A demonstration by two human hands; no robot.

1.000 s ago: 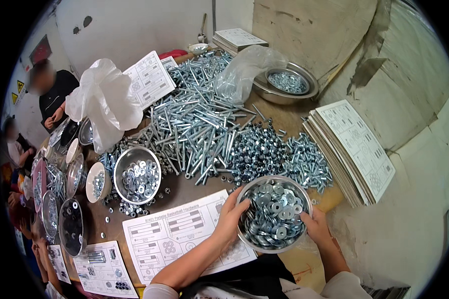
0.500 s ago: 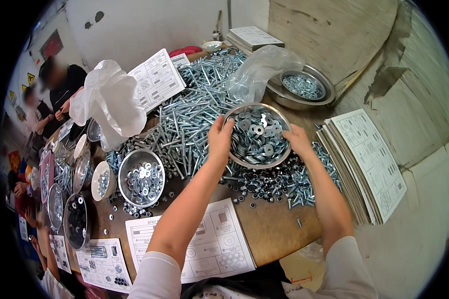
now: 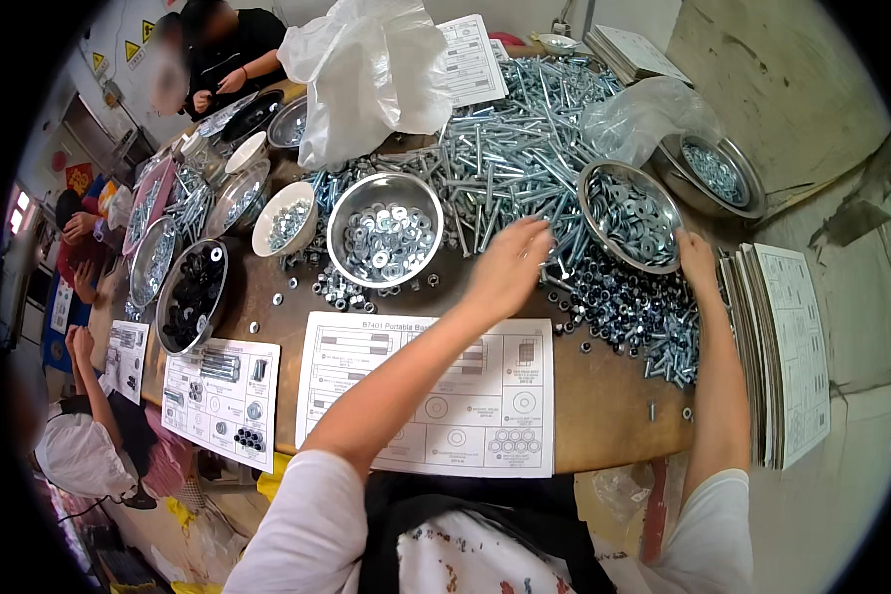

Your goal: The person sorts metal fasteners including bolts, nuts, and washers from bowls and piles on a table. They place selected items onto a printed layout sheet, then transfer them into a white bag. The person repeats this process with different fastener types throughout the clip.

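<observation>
A steel bowl [image 3: 616,259] of large flat washers [image 3: 632,220] rests tilted against the heap of bolts and nuts. My right hand [image 3: 697,261] grips its right rim. Left of that bowl, my left hand [image 3: 511,265] is in the air, apart from the rim and blurred by motion; whether its fingers hold anything does not show. Beyond and around it lie long silver bolts [image 3: 510,148]. A second steel bowl [image 3: 341,267] with smaller washers [image 3: 386,236] stands to its left. Under my left forearm lies a printed parts sheet [image 3: 366,371] with outline drawings.
Dark nuts [image 3: 604,309] and short bolts [image 3: 675,356] spread along the front right. A stack of printed cards [image 3: 790,346] stands at the right. Bowls of black washers [image 3: 193,297] and small hardware crowd the left. A translucent plastic bag [image 3: 366,79] stands behind. Co-workers [image 3: 233,49] are at the far left.
My left hand has let go of the washer bowl and moved left. The bowl is now tilted, with only my right hand on it. The view has turned left.
</observation>
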